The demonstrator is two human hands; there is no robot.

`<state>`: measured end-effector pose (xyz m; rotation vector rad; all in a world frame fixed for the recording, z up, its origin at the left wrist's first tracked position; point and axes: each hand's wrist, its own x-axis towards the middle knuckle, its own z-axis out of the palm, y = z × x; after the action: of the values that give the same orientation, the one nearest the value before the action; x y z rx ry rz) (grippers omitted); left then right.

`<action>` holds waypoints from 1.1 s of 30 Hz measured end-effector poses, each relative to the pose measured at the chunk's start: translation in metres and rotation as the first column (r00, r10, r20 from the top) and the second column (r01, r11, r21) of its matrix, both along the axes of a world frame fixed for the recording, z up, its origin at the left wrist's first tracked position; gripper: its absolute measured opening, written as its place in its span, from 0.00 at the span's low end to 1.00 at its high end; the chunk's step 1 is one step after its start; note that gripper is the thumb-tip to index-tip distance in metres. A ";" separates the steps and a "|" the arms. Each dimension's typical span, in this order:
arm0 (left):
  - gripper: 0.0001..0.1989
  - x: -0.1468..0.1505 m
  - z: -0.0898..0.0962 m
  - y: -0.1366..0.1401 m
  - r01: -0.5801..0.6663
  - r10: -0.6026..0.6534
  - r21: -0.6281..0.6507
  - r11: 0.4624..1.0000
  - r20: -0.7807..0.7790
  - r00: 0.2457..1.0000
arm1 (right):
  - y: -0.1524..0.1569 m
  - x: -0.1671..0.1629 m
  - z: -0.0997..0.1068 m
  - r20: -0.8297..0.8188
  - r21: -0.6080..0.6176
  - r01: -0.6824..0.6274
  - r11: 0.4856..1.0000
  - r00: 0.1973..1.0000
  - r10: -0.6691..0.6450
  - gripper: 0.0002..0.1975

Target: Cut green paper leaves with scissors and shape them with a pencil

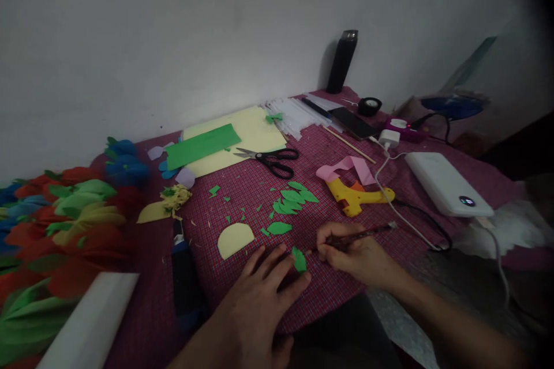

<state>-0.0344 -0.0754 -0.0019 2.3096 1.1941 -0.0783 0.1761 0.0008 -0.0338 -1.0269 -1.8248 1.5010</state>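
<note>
My left hand (259,302) lies on the checked cloth with its fingers stretched out. Its index finger and thumb are at the edges of a small green paper leaf (298,259). In my right hand (352,256) is a dark, patterned pencil (363,234), gripped near its lower end, with its tip by that leaf's right side. Beyond the hands lie a pile of green paper leaves (291,202) and one separate green leaf (279,228). A pale yellow half-round paper piece (236,240) rests above my left fingers.
Black-handled scissors (277,161) lie partly on yellow sheets (255,132), near a green strip (203,146). A yellow glue gun (357,199), white power bank (448,183) and cables occupy the right. Paper flowers (64,219) crowd the left. A black bottle (343,62) stands against the wall.
</note>
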 end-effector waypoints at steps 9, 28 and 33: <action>0.41 0.001 0.002 -0.001 0.006 -0.006 0.018 1.000 0.000 1.000 | -0.002 0.000 0.000 0.090 0.075 -0.084 0.994 0.993 0.077 0.05; 0.44 -0.005 -0.007 -0.002 0.049 -0.050 0.067 0.997 0.004 0.999 | -0.001 0.006 0.002 0.048 0.061 -0.054 0.997 0.998 0.051 0.04; 0.43 -0.002 -0.005 -0.003 0.008 -0.008 0.023 1.000 0.007 1.000 | -0.002 0.004 0.004 0.064 0.056 -0.103 0.993 0.993 0.100 0.03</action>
<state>-0.0362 -0.0786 -0.0065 2.3324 1.1884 -0.0598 0.1800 -0.0012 -0.0298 -0.9745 -1.9787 1.4792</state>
